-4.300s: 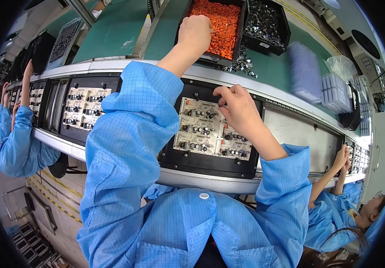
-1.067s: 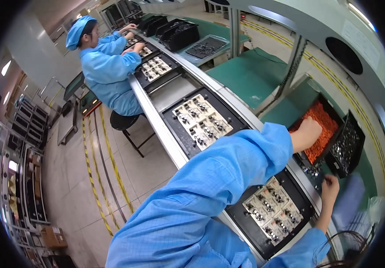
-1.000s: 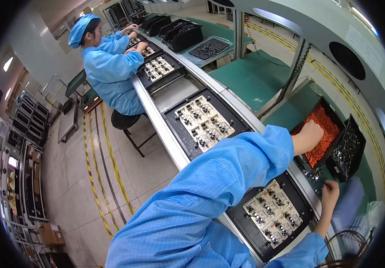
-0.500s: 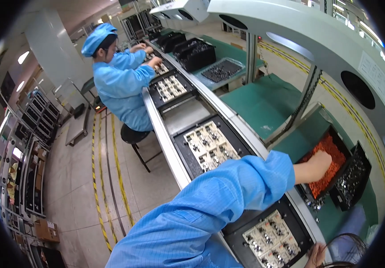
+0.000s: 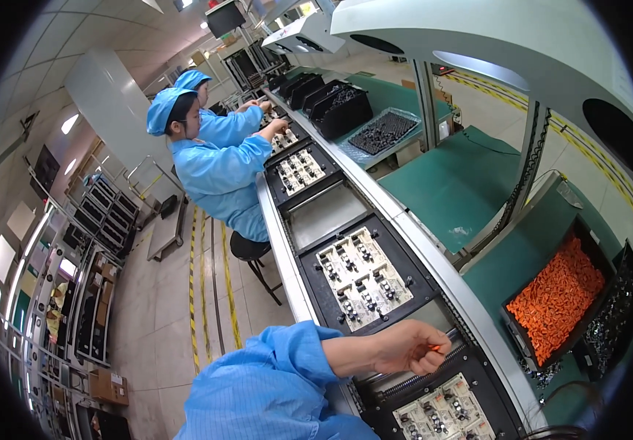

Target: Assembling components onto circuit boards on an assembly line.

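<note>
My left hand (image 5: 413,349), closed with fingertips pinched, holds a small orange part (image 5: 435,347) over the gap between two black trays on the line. The part's exact kind is too small to make out. Just below the hand, the near black tray (image 5: 382,423) carries cream boards (image 5: 445,412) fitted with small black and silver components. Beyond the forearm lies another black tray (image 5: 423,282) with similar cream boards (image 5: 364,279). To the right of the line, a black bin (image 5: 601,257) is filled with small orange parts (image 5: 557,297). My right hand is out of view.
Beside the orange parts, another black bin (image 5: 617,315) holds dark and shiny pieces. A metal rail (image 5: 434,246) edges the line. Two co-workers in blue (image 5: 221,176) work farther up the line. A large white lamp housing (image 5: 507,44) hangs above on metal posts.
My left hand has come back from the orange parts bin to above the line, with an orange part in its fingers. A hand at the lower right has left the view. The view has shifted.
</note>
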A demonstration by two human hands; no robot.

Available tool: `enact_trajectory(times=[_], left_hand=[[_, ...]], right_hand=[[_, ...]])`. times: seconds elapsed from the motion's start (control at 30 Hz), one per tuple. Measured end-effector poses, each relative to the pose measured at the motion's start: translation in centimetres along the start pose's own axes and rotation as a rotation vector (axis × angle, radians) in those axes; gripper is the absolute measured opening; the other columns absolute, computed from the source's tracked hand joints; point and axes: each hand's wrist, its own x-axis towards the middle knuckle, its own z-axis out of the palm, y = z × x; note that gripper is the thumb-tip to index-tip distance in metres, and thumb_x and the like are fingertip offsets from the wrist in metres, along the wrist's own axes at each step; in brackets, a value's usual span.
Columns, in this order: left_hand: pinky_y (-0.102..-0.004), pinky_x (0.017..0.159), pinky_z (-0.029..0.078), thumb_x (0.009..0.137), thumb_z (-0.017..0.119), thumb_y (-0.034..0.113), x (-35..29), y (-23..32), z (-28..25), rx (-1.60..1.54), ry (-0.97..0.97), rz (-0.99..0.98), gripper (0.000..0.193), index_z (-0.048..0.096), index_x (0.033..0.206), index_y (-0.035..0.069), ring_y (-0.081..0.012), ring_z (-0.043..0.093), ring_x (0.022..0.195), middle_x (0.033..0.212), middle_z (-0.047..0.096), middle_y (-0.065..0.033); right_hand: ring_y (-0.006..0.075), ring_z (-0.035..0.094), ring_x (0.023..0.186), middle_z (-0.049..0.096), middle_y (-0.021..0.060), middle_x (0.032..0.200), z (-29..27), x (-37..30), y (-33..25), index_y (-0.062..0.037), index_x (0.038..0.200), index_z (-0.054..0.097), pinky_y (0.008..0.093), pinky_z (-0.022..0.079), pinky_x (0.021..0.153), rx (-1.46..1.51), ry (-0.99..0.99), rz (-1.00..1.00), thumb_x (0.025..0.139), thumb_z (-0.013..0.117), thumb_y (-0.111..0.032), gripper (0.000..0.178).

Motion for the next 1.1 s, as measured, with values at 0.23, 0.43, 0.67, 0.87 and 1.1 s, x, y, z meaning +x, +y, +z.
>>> enact_trajectory(times=[0.23, 0.43, 0.67, 0.87, 1.1], left_hand=[[-0.0193, 0.051, 0.030, 0.100, 0.044, 0.024, 0.0, -0.7, -2.8, -0.027, -0.035, 0.089, 0.023, 0.049, 0.085, 0.007, -0.0066, 0.036, 0.060, 0.070, 0.041, 0.0026], [-0.0197, 0.058, 0.038, 0.101, 0.045, 0.019, 0.9, -1.4, -3.6, 0.053, 0.012, 0.238, 0.019, 0.054, 0.101, 0.002, -0.0079, 0.046, 0.067, 0.080, 0.054, -0.0018], [-0.0195, 0.073, 0.047, 0.098, 0.049, 0.013, 1.5, -1.4, -3.8, 0.175, 0.019, 0.235, 0.023, 0.056, 0.115, -0.002, -0.0099, 0.058, 0.085, 0.100, 0.064, -0.0092], [-0.0195, 0.076, 0.047, 0.098, 0.050, 0.011, 1.2, -1.9, -3.6, 0.172, 0.010, 0.213, 0.025, 0.056, 0.117, -0.003, -0.0094, 0.058, 0.088, 0.102, 0.064, -0.0089], [-0.0189, 0.071, 0.048, 0.095, 0.055, 0.009, 1.3, -2.1, -3.6, 0.209, 0.044, 0.233, 0.025, 0.057, 0.117, -0.003, -0.0079, 0.058, 0.081, 0.098, 0.065, -0.0087]], right_hand=[[0.0185, 0.052, 0.090, 0.057, 0.0093, 0.094, 0.3, 0.1, 1.0, 0.0016, 0.099, 0.055, 0.0299, 0.042, 0.085, 0.210, -0.031, 0.108, 0.095, 0.053, -0.010, 0.012], [0.0174, 0.053, 0.087, 0.058, 0.0089, 0.092, 0.4, 0.1, 1.0, 0.0003, 0.099, 0.056, 0.0297, 0.043, 0.083, 0.219, 0.050, 0.024, 0.093, 0.058, -0.012, 0.013], [0.0164, 0.055, 0.084, 0.060, 0.0087, 0.091, -0.8, 0.4, 0.2, -0.0007, 0.098, 0.058, 0.0293, 0.044, 0.080, 0.288, 0.105, -0.073, 0.090, 0.063, -0.013, 0.015], [0.0169, 0.056, 0.087, 0.061, 0.0095, 0.093, -1.3, 0.6, 0.4, 0.0003, 0.100, 0.058, 0.0277, 0.044, 0.080, 0.364, 0.018, -0.068, 0.090, 0.063, -0.009, 0.015], [0.0173, 0.055, 0.089, 0.060, 0.0101, 0.098, -0.5, -0.4, -0.4, 0.0012, 0.102, 0.056, 0.0274, 0.044, 0.081, 0.159, 0.107, -0.074, 0.092, 0.059, -0.007, 0.014]])
